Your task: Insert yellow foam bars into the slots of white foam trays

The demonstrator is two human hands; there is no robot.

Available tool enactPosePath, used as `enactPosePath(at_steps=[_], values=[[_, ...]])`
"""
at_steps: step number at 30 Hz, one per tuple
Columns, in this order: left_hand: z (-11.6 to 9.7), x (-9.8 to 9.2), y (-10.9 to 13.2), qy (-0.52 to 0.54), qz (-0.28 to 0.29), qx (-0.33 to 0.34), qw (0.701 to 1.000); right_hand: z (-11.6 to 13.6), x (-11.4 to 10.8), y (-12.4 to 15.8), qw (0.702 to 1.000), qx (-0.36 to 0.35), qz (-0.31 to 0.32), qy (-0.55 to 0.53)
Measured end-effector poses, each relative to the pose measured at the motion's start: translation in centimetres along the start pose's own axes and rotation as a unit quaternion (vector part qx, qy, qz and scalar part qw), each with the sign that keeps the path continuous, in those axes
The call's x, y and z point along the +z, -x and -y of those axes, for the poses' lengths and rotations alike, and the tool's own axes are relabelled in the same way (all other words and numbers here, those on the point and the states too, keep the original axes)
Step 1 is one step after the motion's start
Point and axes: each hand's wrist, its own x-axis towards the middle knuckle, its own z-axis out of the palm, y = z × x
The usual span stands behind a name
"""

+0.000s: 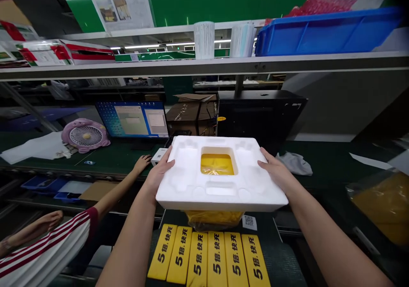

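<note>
A white foam tray (185,180) with a square hole in its middle is held up between both hands. My left hand (159,171) grips its left edge, thumb over the top. On the right edge, my right hand (275,170) has the same hold. Through the hole and below the tray shows a yellow item in clear plastic (214,219); whether it touches the foam I cannot tell. Closer to me, several yellow boxes (200,259) with black lettering stand in a row on the dark green surface.
A co-worker's arm (118,187) reaches in from the left to a small white box (159,156). Behind are a monitor (132,120), a pink fan (84,134) and a black computer case (255,116). A shelf (179,68) spans above, carrying a blue bin (326,33). Plastic-wrapped yellow material (383,202) lies right.
</note>
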Motion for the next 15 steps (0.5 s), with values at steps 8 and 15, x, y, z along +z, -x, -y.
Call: enactPosePath(at_steps=[8, 15], values=[[0.8, -1.5, -3.1, -0.039, -0.004, -0.028, 0.999, 0.0, 0.8, 0.1, 0.998, 0.020, -0.045, 0.039], [2.2, -1.5, -2.8, 0.005, 0.001, -0.038, 0.999, -2.7, 0.3, -1.4, 0.996, 0.016, -0.026, -0.083]])
